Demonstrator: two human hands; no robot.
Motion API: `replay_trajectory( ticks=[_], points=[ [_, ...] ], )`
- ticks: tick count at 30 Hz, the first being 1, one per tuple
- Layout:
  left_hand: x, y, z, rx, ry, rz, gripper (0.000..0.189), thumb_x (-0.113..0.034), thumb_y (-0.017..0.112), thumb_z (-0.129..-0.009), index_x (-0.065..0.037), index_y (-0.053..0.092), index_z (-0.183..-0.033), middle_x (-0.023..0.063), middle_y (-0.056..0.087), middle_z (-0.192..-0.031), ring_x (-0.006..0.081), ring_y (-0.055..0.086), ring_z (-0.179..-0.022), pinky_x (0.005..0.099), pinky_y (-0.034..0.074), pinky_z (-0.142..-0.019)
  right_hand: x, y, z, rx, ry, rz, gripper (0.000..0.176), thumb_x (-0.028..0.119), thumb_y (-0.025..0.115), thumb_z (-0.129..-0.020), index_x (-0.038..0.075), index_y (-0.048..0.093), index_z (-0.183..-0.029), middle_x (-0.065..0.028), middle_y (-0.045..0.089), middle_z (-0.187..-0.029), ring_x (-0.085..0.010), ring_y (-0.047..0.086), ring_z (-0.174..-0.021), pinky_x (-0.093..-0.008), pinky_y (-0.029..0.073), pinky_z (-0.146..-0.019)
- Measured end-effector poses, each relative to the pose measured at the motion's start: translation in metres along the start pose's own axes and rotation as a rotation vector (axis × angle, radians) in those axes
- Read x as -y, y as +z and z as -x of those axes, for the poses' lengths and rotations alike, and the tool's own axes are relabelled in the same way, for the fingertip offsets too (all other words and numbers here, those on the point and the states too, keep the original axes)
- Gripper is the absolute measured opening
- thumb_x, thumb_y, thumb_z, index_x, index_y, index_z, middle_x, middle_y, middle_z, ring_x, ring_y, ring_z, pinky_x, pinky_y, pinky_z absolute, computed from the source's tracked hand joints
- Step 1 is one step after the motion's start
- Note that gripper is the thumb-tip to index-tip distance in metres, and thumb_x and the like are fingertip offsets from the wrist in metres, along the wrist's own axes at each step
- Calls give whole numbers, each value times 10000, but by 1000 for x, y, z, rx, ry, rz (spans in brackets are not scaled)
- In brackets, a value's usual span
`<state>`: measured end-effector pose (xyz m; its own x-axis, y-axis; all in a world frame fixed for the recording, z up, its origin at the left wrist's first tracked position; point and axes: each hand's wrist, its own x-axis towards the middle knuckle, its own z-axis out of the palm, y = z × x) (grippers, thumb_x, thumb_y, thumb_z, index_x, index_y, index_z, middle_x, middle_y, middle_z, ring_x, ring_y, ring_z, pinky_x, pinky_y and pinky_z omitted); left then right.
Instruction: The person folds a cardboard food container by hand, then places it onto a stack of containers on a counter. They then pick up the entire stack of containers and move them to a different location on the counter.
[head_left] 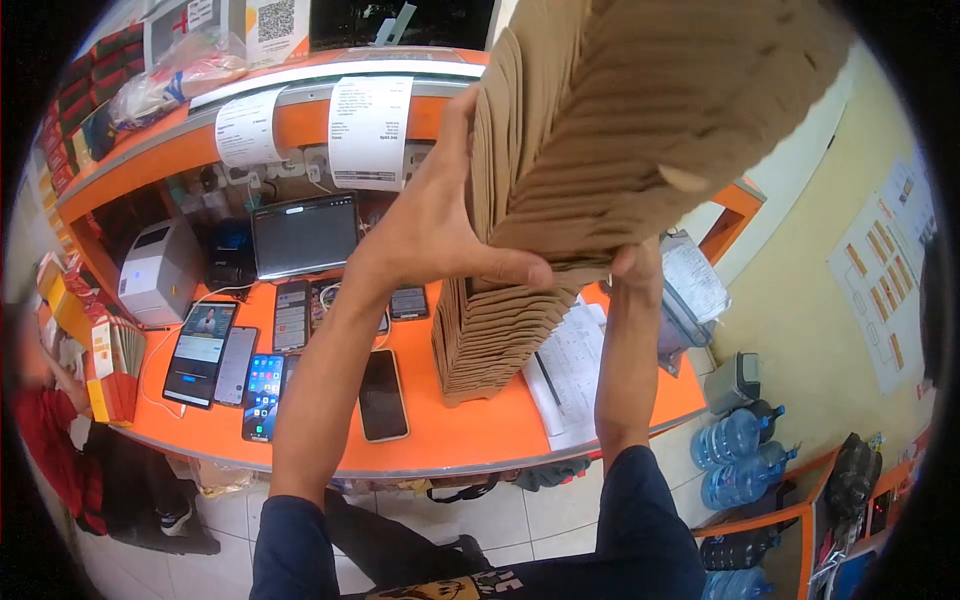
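A tall stack of brown cardboard pieces [680, 110], layered closely with folded edges, fills the upper right of the head view. My left hand [445, 220] is wrapped around its left side, thumb stretched across the front lower edge. My right hand [637, 270] grips the underside at the right, its thumb showing and most fingers hidden behind the stack. Directly below, a shorter stack of the same brown pieces [500, 335] stands on the orange counter [480, 435]. Beside its right side lie white papers [572, 375] with a dark pen on top.
Several phones, including a black one [384, 395], and a tablet [200, 353] lie left on the counter. Behind them stand a white printer [160, 270] and a dark screen [305, 235]. Receipts [370, 130] hang from the shelf. Water bottles [728, 440] are at right; a person in red [50, 440], left.
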<state>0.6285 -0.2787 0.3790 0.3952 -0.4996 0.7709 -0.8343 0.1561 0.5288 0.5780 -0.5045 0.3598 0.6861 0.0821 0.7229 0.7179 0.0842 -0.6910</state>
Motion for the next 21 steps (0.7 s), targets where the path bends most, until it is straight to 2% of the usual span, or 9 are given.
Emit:
replay_trajectory(
  ticks=[4,6,7,8,10,12,14,19,21],
  points=[
    [7,4,12,-18,20,5,1450,-455,968,-437,-39,82,-1506,221,360,-1467,339,351,-1387,420,270,-1155,-28,-25,22,26,10,161,1092,589,923,-463,-69,548,-1250,-117,603,-1242,-242,547,-1166,-389,448,-968],
    [13,10,16,-33,55,20,1463,-466,967,-430,-42,75,-1509,219,353,-1473,343,350,-1388,423,265,-1159,-39,-35,28,88,-115,171,1003,569,920,-487,-56,602,-1205,-98,624,-1231,-238,545,-1174,-400,441,-979],
    [14,11,17,-37,87,40,1476,-477,967,-422,-46,69,-1511,216,345,-1479,347,348,-1389,426,261,-1163,-39,-46,30,194,-100,246,1043,596,886,-556,-53,532,-1292,-119,592,-1279,-263,547,-1183,-415,435,-1006],
    [12,12,18,-61,90,29,1476,-477,967,-422,-46,69,-1511,216,345,-1479,347,348,-1389,426,261,-1163,-42,-53,31,193,-102,236,1043,602,876,-565,-50,524,-1299,-121,588,-1283,-266,549,-1182,-417,439,-1004],
    [8,12,15,7,52,144,1484,-478,967,-421,-51,57,-1513,221,342,-1477,350,352,-1385,428,259,-1165,-35,-49,26,158,-79,157,1043,612,855,-583,-44,506,-1315,-124,580,-1292,-270,552,-1180,-420,448,-1002],
    [0,11,17,-41,90,44,1497,-500,962,-419,-53,44,-1514,231,337,-1474,361,355,-1383,439,268,-1161,-30,-42,21,117,-58,80,1043,623,835,-601,-37,489,-1330,-127,572,-1301,-275,555,-1179,-423,456,-999],
    [-5,11,17,-12,19,29,1510,-541,950,-411,-61,38,-1516,252,333,-1469,386,352,-1380,456,282,-1155,-28,-35,21,73,-53,18,1044,634,815,-619,-31,472,-1346,-130,564,-1310,-280,558,-1177,-426,465,-997],
    [-3,10,19,-68,99,2,1518,-652,906,-424,-82,31,-1525,281,324,-1462,417,365,-1365,465,296,-1146,-14,-21,35,-65,-69,-118,1044,661,764,-663,-15,428,-1385,-138,545,-1332,-291,566,-1173,-434,486,-991],
    [5,9,22,-10,-28,314,1450,-734,838,-489,-78,70,-1528,283,341,-1457,420,366,-1363,461,298,-1140,-12,-17,34,-120,-86,-123,1045,672,744,-681,-9,411,-1400,-141,537,-1341,-296,570,-1172,-438,495,-988]
  ],
)
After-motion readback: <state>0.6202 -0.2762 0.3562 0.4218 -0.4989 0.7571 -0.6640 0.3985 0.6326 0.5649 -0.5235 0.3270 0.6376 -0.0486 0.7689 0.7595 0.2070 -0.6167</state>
